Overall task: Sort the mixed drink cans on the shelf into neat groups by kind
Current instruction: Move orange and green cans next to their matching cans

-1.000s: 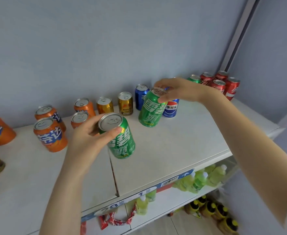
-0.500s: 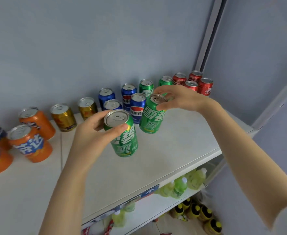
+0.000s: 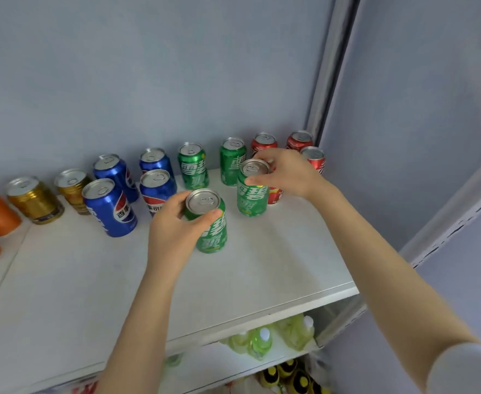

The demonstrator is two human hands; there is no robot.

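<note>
On the white shelf (image 3: 262, 268) stand four green cans, four blue, two gold; each hand's grip pinches one green can: left hand (image 3: 173, 228) the front green can (image 3: 210, 226), right hand (image 3: 287, 172) the right green can (image 3: 252, 191).

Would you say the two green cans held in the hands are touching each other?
Apart. The head view shows bare white shelf between the left hand's green can and the right hand's green can.
</note>
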